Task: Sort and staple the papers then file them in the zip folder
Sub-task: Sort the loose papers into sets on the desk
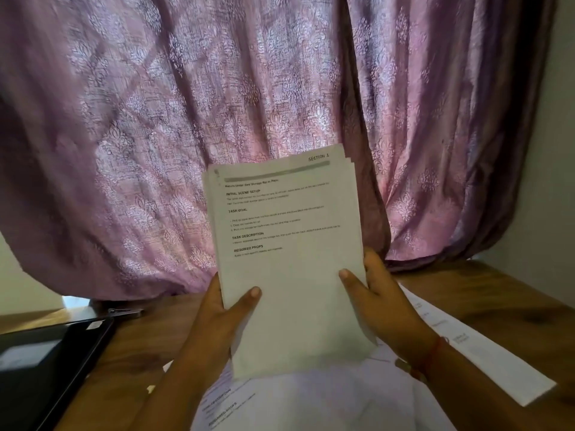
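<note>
Sheets [326, 399] lie loose on the surface [485, 293] nearest us; above them our left hand [222, 318] and right hand [382, 303] each grip a side of the stack [289, 244], held upright before the curtain [155, 135]. Its top edges look uneven, so we judge stapling now could bind pages askew.

At frame centre, a stack of printed papers [289, 250] headed "SECTION 1" stands upright, held from both sides: the left hand [224, 315] has its thumb across the front, and the right hand [382, 303] does likewise. More loose sheets [485, 353] lie on the wooden surface [497, 293] below. A black zip folder [46, 362] sits at lower left, before a purple patterned curtain [155, 119].
</note>
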{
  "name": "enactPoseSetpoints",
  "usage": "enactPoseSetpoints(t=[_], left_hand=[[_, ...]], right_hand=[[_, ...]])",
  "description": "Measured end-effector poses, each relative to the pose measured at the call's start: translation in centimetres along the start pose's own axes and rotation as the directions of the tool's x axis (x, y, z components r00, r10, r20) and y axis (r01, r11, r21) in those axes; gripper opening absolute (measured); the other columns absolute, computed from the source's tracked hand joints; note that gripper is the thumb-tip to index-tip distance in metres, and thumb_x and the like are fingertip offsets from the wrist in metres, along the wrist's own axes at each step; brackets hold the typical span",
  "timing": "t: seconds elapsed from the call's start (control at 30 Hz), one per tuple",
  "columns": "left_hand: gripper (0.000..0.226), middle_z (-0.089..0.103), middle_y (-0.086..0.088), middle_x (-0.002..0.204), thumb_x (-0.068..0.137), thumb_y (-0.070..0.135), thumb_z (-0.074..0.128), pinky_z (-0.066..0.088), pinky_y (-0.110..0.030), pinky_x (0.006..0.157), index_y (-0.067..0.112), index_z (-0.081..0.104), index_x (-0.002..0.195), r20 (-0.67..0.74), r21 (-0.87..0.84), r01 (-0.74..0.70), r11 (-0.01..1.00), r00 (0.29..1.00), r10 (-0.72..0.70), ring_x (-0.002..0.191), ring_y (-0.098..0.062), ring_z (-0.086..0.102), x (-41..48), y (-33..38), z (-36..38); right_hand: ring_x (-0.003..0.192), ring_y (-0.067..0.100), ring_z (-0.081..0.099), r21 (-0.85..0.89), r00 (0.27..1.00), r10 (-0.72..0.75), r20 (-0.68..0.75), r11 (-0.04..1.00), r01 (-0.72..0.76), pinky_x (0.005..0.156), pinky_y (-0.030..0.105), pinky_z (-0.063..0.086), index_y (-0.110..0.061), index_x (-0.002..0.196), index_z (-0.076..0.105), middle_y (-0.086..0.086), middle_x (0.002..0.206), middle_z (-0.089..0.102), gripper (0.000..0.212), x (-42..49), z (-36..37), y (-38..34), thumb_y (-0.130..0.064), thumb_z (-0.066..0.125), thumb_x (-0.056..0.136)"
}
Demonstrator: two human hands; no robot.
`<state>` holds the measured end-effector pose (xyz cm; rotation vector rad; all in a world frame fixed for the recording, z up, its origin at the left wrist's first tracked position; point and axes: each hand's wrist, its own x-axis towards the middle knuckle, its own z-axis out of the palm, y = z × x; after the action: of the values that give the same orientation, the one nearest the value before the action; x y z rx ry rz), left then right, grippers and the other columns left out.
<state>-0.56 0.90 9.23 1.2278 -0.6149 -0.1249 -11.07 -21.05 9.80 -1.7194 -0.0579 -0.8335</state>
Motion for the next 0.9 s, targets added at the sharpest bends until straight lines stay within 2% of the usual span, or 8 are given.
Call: enactPoseSetpoints(t=[0.1, 0.23, 0.37, 0.57, 0.67, 0.73, 0.83, 0.9], left_hand=[[0.048, 0.073, -0.004, 0.123, 0.088, 0.007, 0.067, 0.060, -0.040, 0.089, 0.019, 0.059, 0.133, 0.046, -0.025, 0.054, 0.998, 0.998, -0.052, 0.112, -0.026, 0.070, -0.4, 0.0, -0.2], [0.046, 0.072, -0.007, 0.124, 0.090, 0.005, 0.067, 0.061, -0.037, 0.086, 0.015, 0.061, 0.134, 0.063, -0.042, 0.120, 0.992, 0.991, -0.117, 0.114, -0.027, 0.069, -0.8, -0.8, -0.2], [0.043, 0.074, -0.006, 0.121, 0.087, 0.001, 0.067, 0.060, -0.032, 0.085, 0.015, 0.064, 0.128, -0.027, -0.080, 0.066, 0.995, 0.997, -0.068, 0.112, -0.023, 0.070, -0.6, -0.7, 0.4], [0.048, 0.075, -0.001, 0.119, 0.080, 0.024, 0.079, 0.057, -0.043, 0.092, 0.020, 0.066, 0.126, -0.036, 0.021, 0.028, 0.999, 0.999, -0.027, 0.109, -0.022, 0.072, -0.4, -0.3, 0.1], [0.074, 0.075, -0.005, 0.119, 0.063, 0.047, 0.094, 0.061, -0.040, 0.085, 0.018, 0.067, 0.125, 0.008, 0.060, 0.106, 0.993, 0.994, -0.106, 0.110, -0.028, 0.071, -0.7, -1.3, -0.3], [0.061, 0.075, -0.007, 0.118, 0.071, 0.039, 0.087, 0.061, -0.039, 0.082, 0.017, 0.068, 0.125, -0.003, 0.043, 0.125, 0.991, 0.992, -0.125, 0.108, -0.029, 0.072, -0.7, -1.9, -0.3], [0.047, 0.074, -0.008, 0.121, 0.083, 0.028, 0.079, 0.054, -0.049, 0.099, 0.015, 0.067, 0.127, -0.057, 0.002, 0.116, 0.993, 0.992, -0.116, 0.114, -0.030, 0.069, -0.5, -2.0, -0.1], [0.045, 0.074, -0.007, 0.121, 0.083, 0.027, 0.074, 0.050, -0.050, 0.103, 0.016, 0.068, 0.126, -0.073, -0.025, 0.085, 0.996, 0.994, -0.086, 0.114, -0.028, 0.069, -0.4, -1.9, 0.2]], right_hand=[[0.106, -0.007, 0.062, 0.082, 1.000, 0.004, 0.013, 0.997, -0.005, 0.076, 0.009, 0.050, -0.034, 0.123, 0.052, -0.025, 0.113, 0.067, 0.029, -0.3, -0.1, 0.1, -0.024, 0.057, 0.096], [0.107, -0.012, 0.059, -0.012, 0.999, 0.054, 0.011, 0.999, -0.053, 0.079, 0.011, 0.051, -0.045, 0.116, 0.051, -0.035, 0.110, 0.064, 0.027, -0.8, 0.4, 1.4, -0.027, 0.056, 0.097], [0.103, -0.018, 0.056, -0.091, 0.998, 0.035, -0.048, 0.995, -0.040, 0.083, 0.009, 0.048, -0.047, 0.110, 0.050, -0.037, 0.108, 0.059, 0.026, -0.6, 1.0, 1.4, -0.025, 0.054, 0.098], [0.093, -0.024, 0.055, -0.025, 0.994, -0.037, -0.100, 0.999, 0.034, 0.068, 0.000, 0.045, -0.042, 0.105, 0.051, -0.044, 0.093, 0.062, 0.020, -0.4, 0.7, -0.3, -0.023, 0.053, 0.098], [0.099, -0.022, 0.056, -0.058, 0.997, -0.006, -0.081, 0.998, 0.002, 0.072, 0.005, 0.048, -0.047, 0.108, 0.050, -0.046, 0.099, 0.059, 0.018, -0.6, 0.5, 0.8, -0.036, 0.052, 0.095], [0.097, -0.021, 0.056, -0.115, 0.996, 0.020, -0.089, 0.993, -0.030, 0.075, 0.008, 0.047, -0.049, 0.107, 0.049, -0.043, 0.099, 0.060, 0.015, -0.7, 0.3, 1.9, -0.042, 0.050, 0.094], [0.096, -0.019, 0.057, -0.175, 0.993, 0.026, -0.119, 0.984, -0.047, 0.084, 0.015, 0.046, -0.049, 0.103, 0.050, -0.039, 0.102, 0.057, 0.011, -0.7, 0.2, 2.4, -0.048, 0.047, 0.092], [0.098, -0.022, 0.055, -0.184, 0.991, -0.005, -0.136, 0.983, -0.020, 0.082, 0.010, 0.043, -0.046, 0.104, 0.051, -0.037, 0.105, 0.057, 0.012, -0.6, 0.3, 1.9, -0.045, 0.046, 0.093]])
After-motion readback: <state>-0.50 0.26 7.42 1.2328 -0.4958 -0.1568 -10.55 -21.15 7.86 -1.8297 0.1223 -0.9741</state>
